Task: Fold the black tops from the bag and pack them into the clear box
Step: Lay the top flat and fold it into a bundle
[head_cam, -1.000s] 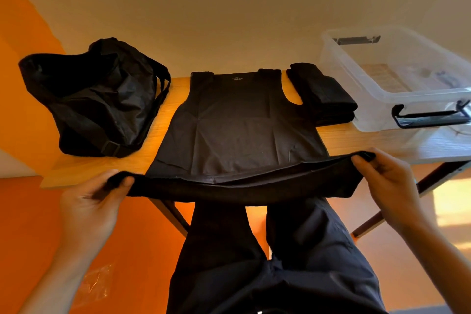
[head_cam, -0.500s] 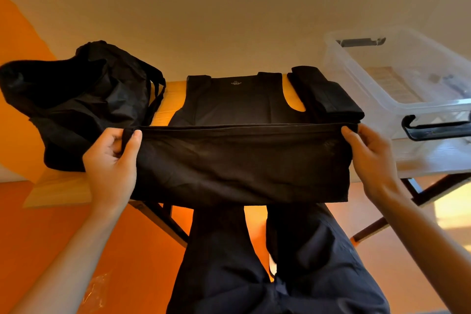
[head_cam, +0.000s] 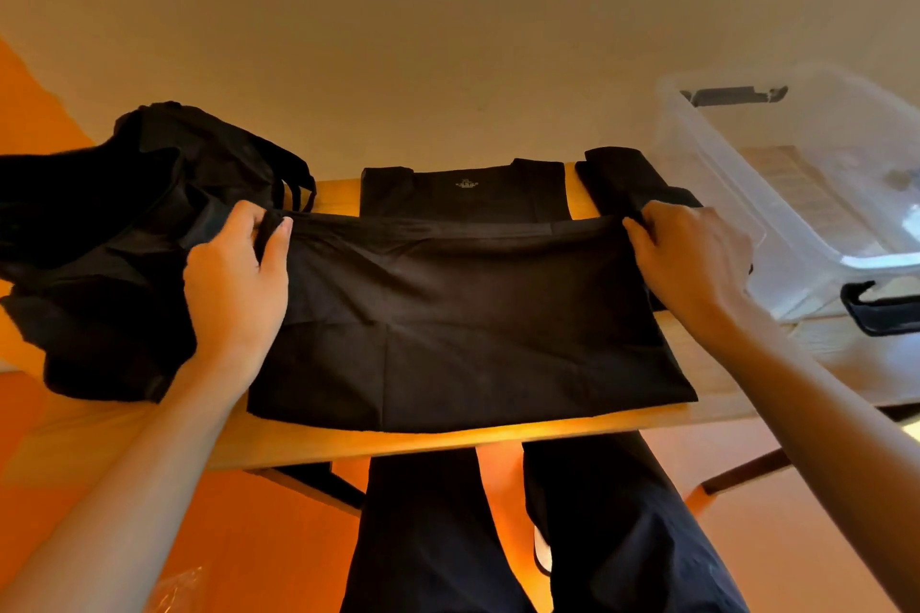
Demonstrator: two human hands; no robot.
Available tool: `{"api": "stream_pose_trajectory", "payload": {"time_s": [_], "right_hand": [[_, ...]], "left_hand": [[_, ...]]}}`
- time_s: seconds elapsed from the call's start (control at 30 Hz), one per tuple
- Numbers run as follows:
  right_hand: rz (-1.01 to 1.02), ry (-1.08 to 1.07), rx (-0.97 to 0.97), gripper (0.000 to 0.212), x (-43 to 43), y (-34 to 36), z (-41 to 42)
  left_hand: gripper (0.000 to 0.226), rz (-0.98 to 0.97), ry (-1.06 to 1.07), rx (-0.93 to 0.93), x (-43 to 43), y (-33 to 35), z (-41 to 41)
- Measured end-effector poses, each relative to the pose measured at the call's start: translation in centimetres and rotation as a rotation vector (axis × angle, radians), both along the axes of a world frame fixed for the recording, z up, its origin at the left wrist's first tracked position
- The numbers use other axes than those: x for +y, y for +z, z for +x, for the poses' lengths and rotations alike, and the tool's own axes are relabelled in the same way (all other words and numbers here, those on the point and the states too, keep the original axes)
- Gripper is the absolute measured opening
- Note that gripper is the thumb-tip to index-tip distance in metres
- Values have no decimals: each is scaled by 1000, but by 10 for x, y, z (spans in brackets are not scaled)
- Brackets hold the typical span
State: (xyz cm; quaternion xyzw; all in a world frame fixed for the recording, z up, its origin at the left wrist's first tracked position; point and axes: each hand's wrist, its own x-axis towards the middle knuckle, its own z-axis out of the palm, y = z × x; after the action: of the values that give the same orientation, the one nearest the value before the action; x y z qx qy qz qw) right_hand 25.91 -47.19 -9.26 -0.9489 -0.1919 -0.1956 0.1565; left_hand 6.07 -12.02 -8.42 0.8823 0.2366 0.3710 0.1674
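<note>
Evidently mid-fold: the black sleeveless fabric top (head_cam: 463, 329) lies flat at the centre of the pale wooden bench (head_cam: 498, 438). Its lower half is doubled upward, so the hem runs straight across just below the neck label at 12 o'clock. The left hand (head_cam: 234, 279) pinches the hem corner at 9 o'clock between thumb and fingers. The right hand (head_cam: 692, 259) curls its fingers over the corner at 3 o'clock. Each grip holds cloth.

Holding both corners, I judge, keeps the hem taut and square so the two halves line up before they are pressed down.

The soft black fabric bag (head_cam: 114, 239) slumps at 9 o'clock against the left hand, handy for the next garment. A folded black top (head_cam: 627, 179) sits at 1 o'clock, just beside the clear plastic box (head_cam: 776, 194) at 2 o'clock, likely staged for packing. No black cloth shows inside the box.

The bench is narrow and pushed against a plain cream wall (head_cam: 448, 40). Below it are an orange floor (head_cam: 74, 513) and, at 6 o'clock, the person's dark trousers (head_cam: 423, 538).
</note>
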Motion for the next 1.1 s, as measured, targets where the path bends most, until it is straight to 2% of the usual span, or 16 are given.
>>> {"api": "stream_pose_trajectory", "payload": {"time_s": [0.13, 0.23, 0.63, 0.77, 0.87, 0.93, 1.0, 1.1], "right_hand": [[-151, -57, 29, 41, 19, -1, 23], [-190, -86, 48, 42, 28, 0, 35], [-351, -200, 126, 37, 59, 9, 72], [-362, -173, 122, 30, 65, 11, 72], [-326, -49, 61, 44, 68, 10, 48], [-299, 132, 60, 54, 76, 1, 20], [-339, 252, 161, 70, 89, -16, -6], [-433, 250, 359, 81, 97, -49, -19]], "left_hand": [[30, 74, 57, 153, 9, -5, 26], [33, 90, 80, 213, 12, -8, 41], [37, 68, 49, 267, 32, -21, 82], [42, 89, 62, 355, 32, -20, 95], [52, 242, 151, 464, 14, -11, 89], [61, 325, 96, 486, -14, -9, 74], [74, 253, -35, 614, -38, -21, 60], [85, 128, -132, 814, -48, -57, 41]]}}
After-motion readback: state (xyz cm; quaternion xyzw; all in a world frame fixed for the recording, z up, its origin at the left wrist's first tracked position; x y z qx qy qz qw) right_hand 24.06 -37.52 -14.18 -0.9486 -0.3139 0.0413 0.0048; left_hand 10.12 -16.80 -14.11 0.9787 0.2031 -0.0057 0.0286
